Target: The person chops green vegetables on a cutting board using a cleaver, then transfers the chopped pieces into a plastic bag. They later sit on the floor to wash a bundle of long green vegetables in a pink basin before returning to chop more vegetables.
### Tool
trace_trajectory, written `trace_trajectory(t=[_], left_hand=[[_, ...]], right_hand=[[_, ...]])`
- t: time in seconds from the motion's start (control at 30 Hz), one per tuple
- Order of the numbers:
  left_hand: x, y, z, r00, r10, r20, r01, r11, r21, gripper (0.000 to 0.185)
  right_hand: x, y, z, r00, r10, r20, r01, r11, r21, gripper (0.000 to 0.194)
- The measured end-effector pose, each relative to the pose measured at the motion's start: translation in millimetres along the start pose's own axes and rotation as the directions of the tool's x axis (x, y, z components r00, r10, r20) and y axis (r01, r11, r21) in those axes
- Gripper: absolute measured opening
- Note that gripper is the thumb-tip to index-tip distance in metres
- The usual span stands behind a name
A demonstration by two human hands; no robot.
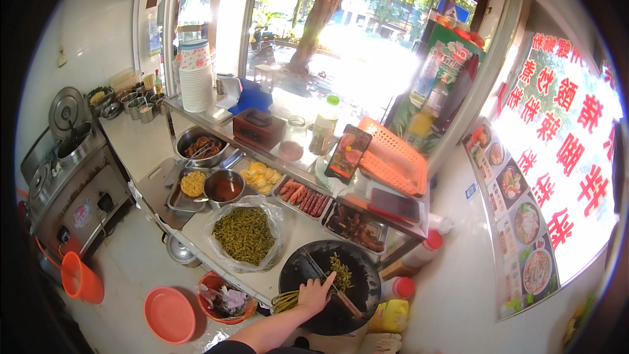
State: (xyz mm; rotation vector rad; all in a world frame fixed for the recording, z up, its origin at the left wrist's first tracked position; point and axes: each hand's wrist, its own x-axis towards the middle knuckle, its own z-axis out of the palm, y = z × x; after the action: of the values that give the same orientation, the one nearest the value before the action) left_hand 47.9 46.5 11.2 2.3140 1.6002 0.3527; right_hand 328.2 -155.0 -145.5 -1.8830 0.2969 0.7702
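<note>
My left hand (pixel 314 296) lies over a bundle of long green beans (pixel 285 301) at the left part of a dark round chopping board (pixel 307 260), fingers curled on the beans. One finger reaches towards the blade of a knife (pixel 348 304) with a wooden handle. The knife lies on the board, nobody's hand on its handle. Beyond the blade is a small heap of chopped green beans (pixel 342 271). A clear plastic bag (pixel 279 221) full of chopped green pieces (pixel 244 236) stands left of the board. My right hand is out of view.
Behind are trays of sausages (pixel 312 200), browned meat (pixel 351 228) and fried eggs (pixel 259 177), and a pot of reddish liquid (pixel 223 186). A phone (pixel 349 153) leans on the raised shelf. On the floor stand a pink basin (pixel 169 314) and a waste bin (pixel 204 300).
</note>
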Motion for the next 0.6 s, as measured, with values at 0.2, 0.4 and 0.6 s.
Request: trace_trajectory(t=[0.2, 0.4, 0.6], left_hand=[[2.8, -1.3, 3.8, 0.997, 0.026, -0.067, -0.026, 1.000, -0.006, 0.084], [-0.5, 1.3, 1.0, 0.999, 0.018, -0.039, -0.018, 1.000, -0.008, 0.083], [2.1, 1.0, 1.2, 1.000, 0.014, -0.018, -0.014, 1.000, -0.006, 0.083]], right_hand=[[-26.1, 80.4, 13.0, 0.813, 0.425, 0.399, -0.480, 0.876, 0.044, 0.018], [-36.1, 105.6, 25.7, 0.650, 0.526, 0.549, -0.645, 0.763, 0.032, 0.017], [-20.3, 121.2, 36.6, 0.913, 0.271, 0.303, -0.187, 0.942, -0.280, 0.025]])
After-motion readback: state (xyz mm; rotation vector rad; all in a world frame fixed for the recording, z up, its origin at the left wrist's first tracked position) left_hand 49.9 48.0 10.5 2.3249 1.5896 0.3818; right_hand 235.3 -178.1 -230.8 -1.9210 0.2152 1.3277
